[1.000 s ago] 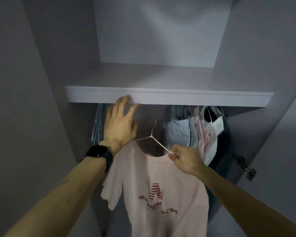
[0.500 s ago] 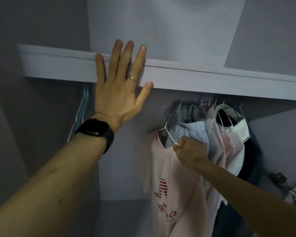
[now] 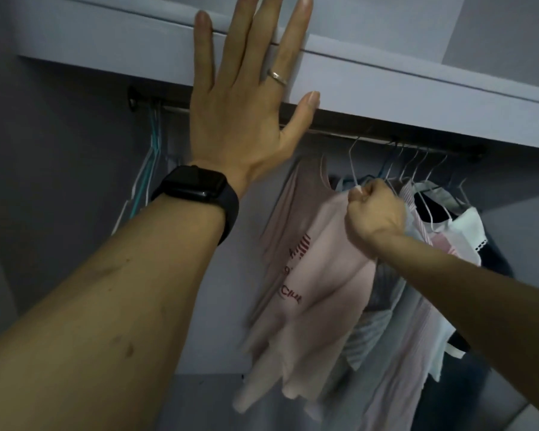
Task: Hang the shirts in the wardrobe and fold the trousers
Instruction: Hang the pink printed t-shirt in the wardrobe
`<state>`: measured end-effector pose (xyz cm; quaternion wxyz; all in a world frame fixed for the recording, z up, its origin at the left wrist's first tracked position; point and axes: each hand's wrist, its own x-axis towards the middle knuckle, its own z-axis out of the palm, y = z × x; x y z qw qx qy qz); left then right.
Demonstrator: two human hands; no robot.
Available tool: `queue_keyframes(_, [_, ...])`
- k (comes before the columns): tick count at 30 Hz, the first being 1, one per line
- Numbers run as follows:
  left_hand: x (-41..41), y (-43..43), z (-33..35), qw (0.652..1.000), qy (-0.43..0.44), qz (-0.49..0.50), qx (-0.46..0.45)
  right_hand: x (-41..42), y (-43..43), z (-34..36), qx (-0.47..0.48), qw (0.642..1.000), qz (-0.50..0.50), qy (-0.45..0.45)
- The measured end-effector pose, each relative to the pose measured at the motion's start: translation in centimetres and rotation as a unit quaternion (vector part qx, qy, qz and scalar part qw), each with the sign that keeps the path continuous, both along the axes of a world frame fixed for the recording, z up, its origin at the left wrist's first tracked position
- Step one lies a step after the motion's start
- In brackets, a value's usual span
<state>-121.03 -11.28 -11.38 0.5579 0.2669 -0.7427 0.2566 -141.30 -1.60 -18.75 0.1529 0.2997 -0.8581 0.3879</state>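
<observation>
Head cam view, looking up into the wardrobe. The left hand (image 3: 246, 113) is flat against the front edge of the shelf (image 3: 417, 88), fingers straight and spread, so that grip is apart and holding nothing. There's a thin ring (image 3: 277, 76) on one finger and a black watch (image 3: 196, 189) on the wrist.

The right hand (image 3: 375, 213) is balled into a fist lower down and to the right, grip clamped on the white wire hanger (image 3: 353, 169) right at the shoulder of the pink T-shirt (image 3: 318, 275). The T-shirt hangs off that hanger just under the rail (image 3: 371, 136), with red print on the front that's too blurry to read, and its bottom half is smeared with motion blur. The hanger's hook reaches up to the rail, but I honestly can't tell if it's seated on it.

Just to the right of the T-shirt, touching it, is a bunch of other shirts (image 3: 448, 231) already on the rail: striped, pale pink, white with a lace edge, and something dark at the back. Way over at the left end of the rail there are a few spare hangers (image 3: 147, 178), white and teal.
</observation>
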Motion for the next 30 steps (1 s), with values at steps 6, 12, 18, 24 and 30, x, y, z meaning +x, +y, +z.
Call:
queue_keyframes(6, [0.2,-0.4,0.1,1.000,0.002,-0.011,-0.013,-0.9,-2.5,0.5,0.061,0.997,-0.032,-0.040])
queue_keyframes(12, [-0.2,-0.2,0.1,1.000,0.014,0.001,-0.014,-4.0,-1.3,-1.7,0.072,0.996,-0.060,-0.007])
queue_keyframes(18, [-0.6,0.2,0.1,1.000,0.023,0.012,0.003,-6.4,0.5,-1.5,0.105,0.993,-0.056,0.012])
queue_keyframes(24, [-0.3,0.9,0.3,0.999,0.004,-0.011,0.040,-3.2,3.3,1.4,0.183,0.982,0.020,-0.032])
queue_keyframes(30, [1.0,3.7,1.6,0.987,-0.046,0.000,0.157,0.8,10.5,5.6,0.080,0.989,0.121,-0.038])
